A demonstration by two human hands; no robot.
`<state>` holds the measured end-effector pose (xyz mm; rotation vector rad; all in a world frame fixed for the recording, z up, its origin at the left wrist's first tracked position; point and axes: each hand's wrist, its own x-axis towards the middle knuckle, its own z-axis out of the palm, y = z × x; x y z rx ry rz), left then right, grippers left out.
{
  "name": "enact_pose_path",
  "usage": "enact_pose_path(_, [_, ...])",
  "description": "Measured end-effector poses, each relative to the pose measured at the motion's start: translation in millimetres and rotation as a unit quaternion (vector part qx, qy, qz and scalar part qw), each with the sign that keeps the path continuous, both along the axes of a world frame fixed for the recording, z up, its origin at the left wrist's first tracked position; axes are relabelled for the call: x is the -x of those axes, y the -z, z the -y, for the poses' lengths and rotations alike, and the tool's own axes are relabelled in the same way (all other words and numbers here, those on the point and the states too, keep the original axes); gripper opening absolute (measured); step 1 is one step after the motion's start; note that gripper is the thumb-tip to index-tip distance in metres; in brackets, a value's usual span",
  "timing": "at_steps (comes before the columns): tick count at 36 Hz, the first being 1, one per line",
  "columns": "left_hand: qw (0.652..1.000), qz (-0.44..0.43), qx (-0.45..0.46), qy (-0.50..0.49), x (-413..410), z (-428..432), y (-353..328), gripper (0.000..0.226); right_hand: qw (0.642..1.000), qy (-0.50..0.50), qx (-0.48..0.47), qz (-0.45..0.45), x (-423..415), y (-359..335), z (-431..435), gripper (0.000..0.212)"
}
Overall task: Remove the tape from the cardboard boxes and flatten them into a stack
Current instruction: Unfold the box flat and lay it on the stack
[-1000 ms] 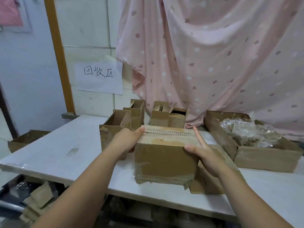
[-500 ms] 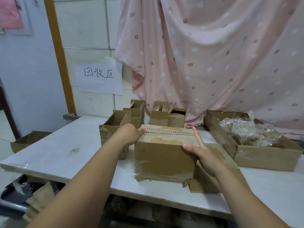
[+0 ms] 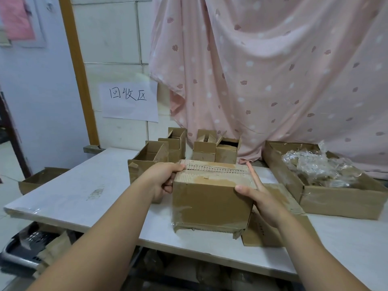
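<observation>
A closed brown cardboard box (image 3: 212, 204) with torn top paper and clear tape along its lower edge stands near the front of the white table (image 3: 84, 196). My left hand (image 3: 162, 179) grips its upper left corner, thumb on the top. My right hand (image 3: 259, 194) holds the right side, thumb on the front edge and forefinger stretched along the top right edge. A flattened cardboard piece (image 3: 273, 229) lies under and to the right of the box.
Several small open boxes (image 3: 151, 158) stand behind, near a pink curtain (image 3: 273, 80). A large open box (image 3: 340, 198) with crumpled clear plastic sits at the right. Another box (image 3: 42, 177) rests left of the table, and cardboard scraps lie below it.
Both hands stay on the box; my left hand has curled further over the top left corner and the box sits slightly nearer.
</observation>
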<state>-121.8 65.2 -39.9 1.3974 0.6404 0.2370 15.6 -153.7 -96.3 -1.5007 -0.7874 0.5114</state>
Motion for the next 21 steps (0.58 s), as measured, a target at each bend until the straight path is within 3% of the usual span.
enact_pose_path(3, [0.998, 0.036, -0.050, -0.015, -2, 0, 4, 0.017, 1.000, -0.002, -0.009, 0.003, 1, -3, 3, 0.121])
enact_pose_path(8, [0.984, 0.132, -0.030, -0.119, 3, -17, -2, 0.030, 1.000, 0.004, -0.018, -0.006, 0, -6, 10, 0.119])
enact_pose_path(12, [0.979, 0.084, -0.171, -0.075, 12, -15, -5, 0.029, 1.000, 0.010, -0.014, -0.020, -3, -5, 12, 0.119])
enact_pose_path(15, [0.979, -0.013, -0.200, -0.031, 15, 5, 20, 0.043, 0.999, 0.009, -0.030, -0.037, -4, 0, 9, 0.116])
enact_pose_path(17, [0.988, -0.043, -0.144, -0.011, 19, 21, 35, 0.049, 0.998, 0.012, -0.041, -0.050, -3, 7, 5, 0.120])
enact_pose_path(21, [0.999, -0.012, 0.041, -0.012, 22, 29, 50, 0.058, 0.984, 0.004, -0.075, -0.158, 3, 27, -1, 0.125])
